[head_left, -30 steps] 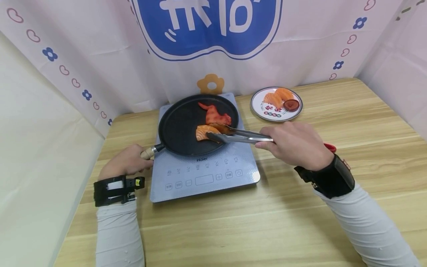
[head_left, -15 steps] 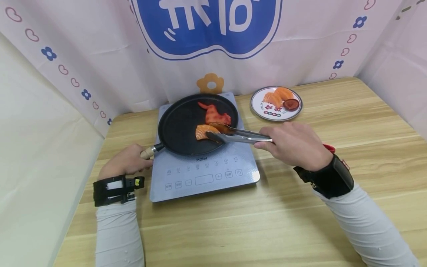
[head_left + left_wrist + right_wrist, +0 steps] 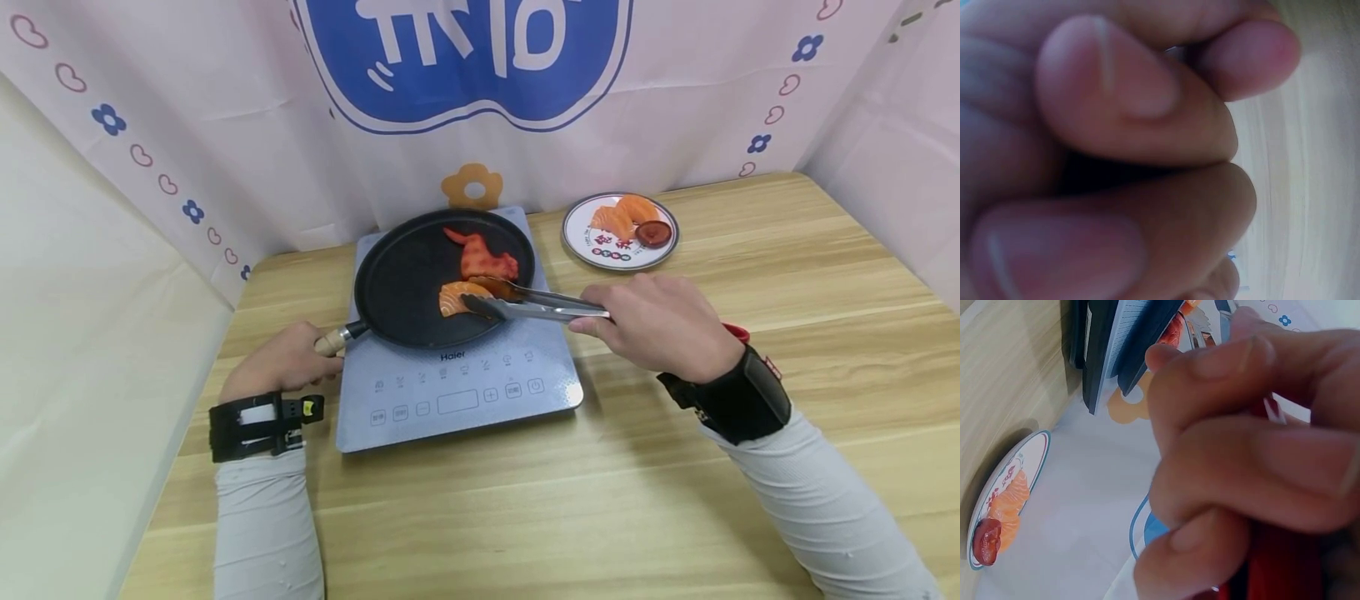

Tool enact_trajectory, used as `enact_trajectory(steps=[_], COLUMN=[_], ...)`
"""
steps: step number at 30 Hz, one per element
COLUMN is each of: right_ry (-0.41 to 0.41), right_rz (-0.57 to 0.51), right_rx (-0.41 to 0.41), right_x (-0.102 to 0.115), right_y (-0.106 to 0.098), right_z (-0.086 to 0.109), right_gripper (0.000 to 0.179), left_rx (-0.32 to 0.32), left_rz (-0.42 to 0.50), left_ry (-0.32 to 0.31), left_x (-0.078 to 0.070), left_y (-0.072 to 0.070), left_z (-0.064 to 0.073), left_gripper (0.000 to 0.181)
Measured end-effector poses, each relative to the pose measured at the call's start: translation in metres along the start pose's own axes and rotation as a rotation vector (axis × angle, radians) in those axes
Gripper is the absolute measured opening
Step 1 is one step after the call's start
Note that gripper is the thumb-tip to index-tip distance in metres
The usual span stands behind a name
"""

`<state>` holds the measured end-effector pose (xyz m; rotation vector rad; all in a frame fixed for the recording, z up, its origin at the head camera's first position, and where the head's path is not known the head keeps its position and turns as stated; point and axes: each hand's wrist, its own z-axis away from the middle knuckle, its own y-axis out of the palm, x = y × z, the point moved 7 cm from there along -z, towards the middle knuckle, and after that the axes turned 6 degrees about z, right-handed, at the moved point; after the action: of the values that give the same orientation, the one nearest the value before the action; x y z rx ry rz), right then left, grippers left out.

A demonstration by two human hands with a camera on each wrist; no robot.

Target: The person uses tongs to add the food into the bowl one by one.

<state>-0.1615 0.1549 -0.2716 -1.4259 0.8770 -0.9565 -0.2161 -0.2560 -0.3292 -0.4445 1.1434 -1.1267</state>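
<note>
My left hand grips the wooden handle of a round black frying pan. In the left wrist view the curled fingers hide that handle. My right hand holds metal tongs with dark tips, their red grip partly showing in the right wrist view. Inside the pan the tong tips lie around an orange salmon slice; how firmly they pinch it I cannot tell. Touching the tongs' far side or just behind them is a red chicken wing.
Under the pan sits a grey Haier induction cooker with its panel toward me. A white plate at the back right carries orange salmon slices and a brown round piece. A printed cloth hangs behind the wooden table.
The whole head view has shifted very slightly. Both hands, the tongs and the food in the pan keep their places.
</note>
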Motion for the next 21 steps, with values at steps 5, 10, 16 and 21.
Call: enact_trajectory(steps=[5, 10, 16, 21], right_ry=[-0.001, 0.01, 0.023, 0.059], right_rz=[-0.001, -0.004, -0.013, -0.007], right_rx=[-0.014, -0.005, 0.008, 0.007], right_x=[0.0, -0.001, -0.003, -0.007], right_y=[-0.002, -0.004, -0.009, -0.017], right_z=[0.001, 0.002, 0.005, 0.01], right_gripper=[0.031, 0.033, 0.041, 0.042], left_rx=[-0.002, -0.002, 0.0, 0.004], left_rz=[-0.002, 0.0, -0.003, 0.0], left_ry=[0.0, -0.001, -0.007, -0.005], left_x=[0.001, 0.001, 0.001, 0.001], left_y=[0.0, 0.001, 0.001, 0.001], left_z=[0.001, 0.001, 0.001, 0.001], left_gripper=[0.017, 0.017, 0.017, 0.017])
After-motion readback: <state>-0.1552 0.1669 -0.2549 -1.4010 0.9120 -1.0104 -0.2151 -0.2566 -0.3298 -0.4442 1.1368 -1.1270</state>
